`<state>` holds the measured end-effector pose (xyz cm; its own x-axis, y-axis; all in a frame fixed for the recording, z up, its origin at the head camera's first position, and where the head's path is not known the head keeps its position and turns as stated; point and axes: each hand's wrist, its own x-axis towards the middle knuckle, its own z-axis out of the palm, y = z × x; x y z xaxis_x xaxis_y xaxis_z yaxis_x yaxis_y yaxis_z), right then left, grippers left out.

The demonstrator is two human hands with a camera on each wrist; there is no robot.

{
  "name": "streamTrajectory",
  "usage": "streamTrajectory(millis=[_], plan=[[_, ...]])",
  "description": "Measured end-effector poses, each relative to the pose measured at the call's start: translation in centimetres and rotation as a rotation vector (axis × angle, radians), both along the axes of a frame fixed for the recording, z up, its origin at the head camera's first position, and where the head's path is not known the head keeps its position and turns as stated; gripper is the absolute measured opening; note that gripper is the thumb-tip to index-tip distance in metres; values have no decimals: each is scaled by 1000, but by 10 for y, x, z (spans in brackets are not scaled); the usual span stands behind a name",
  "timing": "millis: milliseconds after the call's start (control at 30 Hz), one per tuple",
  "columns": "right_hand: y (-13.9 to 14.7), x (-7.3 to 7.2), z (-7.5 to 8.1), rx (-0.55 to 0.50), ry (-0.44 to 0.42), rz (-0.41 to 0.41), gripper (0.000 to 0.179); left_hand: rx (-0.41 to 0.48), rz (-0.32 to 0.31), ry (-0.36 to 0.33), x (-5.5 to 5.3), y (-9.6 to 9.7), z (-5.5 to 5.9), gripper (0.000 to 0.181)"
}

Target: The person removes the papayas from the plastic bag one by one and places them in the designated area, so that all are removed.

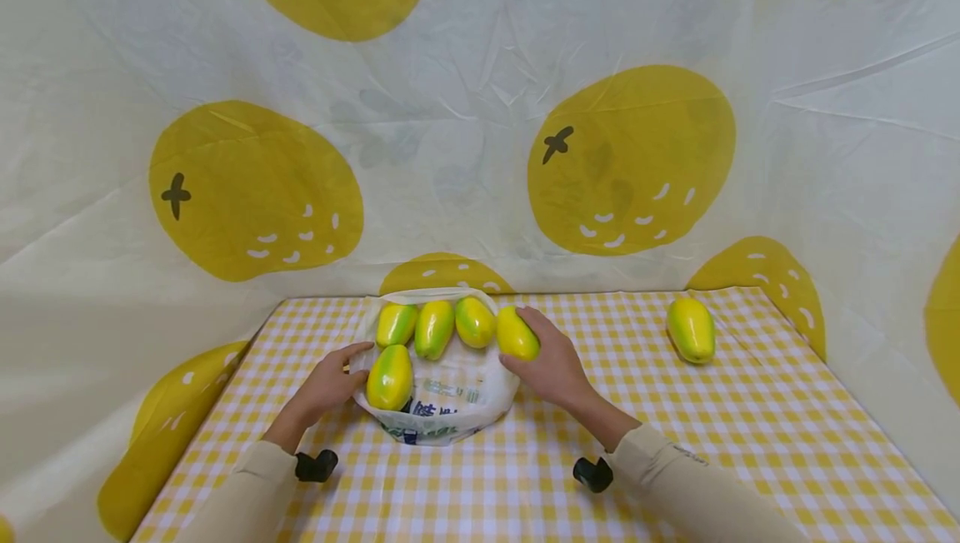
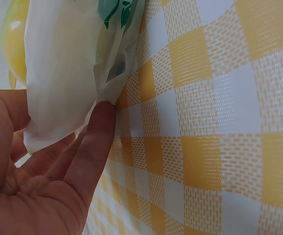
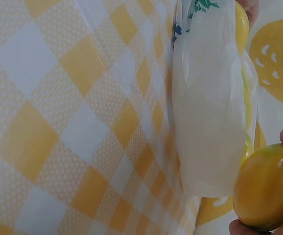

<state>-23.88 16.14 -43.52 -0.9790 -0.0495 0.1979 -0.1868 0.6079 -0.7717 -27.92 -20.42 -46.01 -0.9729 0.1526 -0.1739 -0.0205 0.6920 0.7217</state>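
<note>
A whitish plastic bag (image 1: 487,389) with printed lettering lies with its mouth spread wide on the table. Several glossy yellow-green papayas (image 1: 434,330) are in it, most in a row along the far side and one near the left rim. My left hand (image 1: 330,381) holds the bag's left edge, thumb on one side and fingers on the other, as the left wrist view shows. At the right rim, my right hand (image 1: 551,364) grips another papaya (image 1: 517,333) between thumb and fingers; the right wrist view shows this papaya (image 3: 264,188) beside the bag wall.
One more papaya (image 1: 691,330) rests alone at the far right of the table. A yellow-and-white checked cloth (image 1: 600,460) covers the tabletop. Behind the table hangs a pale curtain (image 1: 442,151) printed with large yellow fruits.
</note>
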Motion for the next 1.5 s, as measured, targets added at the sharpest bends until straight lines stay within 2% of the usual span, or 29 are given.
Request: streamTrajectory(millis=[167,800,1067,1300,1500], plan=[[6,-1,-1,15,16,-18,75,-8,-3,8,1,1,1,55],[35,-9,-6,37,-25,-63,78,5,-4,-7,1,1,1,55],[45,-9,-6,55,-6,-81,76,11,-5,-11,1,1,1,55],[53,-10,-8,68,-30,-101,77,17,-12,-5,1,0,2,55],[61,-11,-10,72,14,-103,77,18,-14,-4,1,0,1,55]])
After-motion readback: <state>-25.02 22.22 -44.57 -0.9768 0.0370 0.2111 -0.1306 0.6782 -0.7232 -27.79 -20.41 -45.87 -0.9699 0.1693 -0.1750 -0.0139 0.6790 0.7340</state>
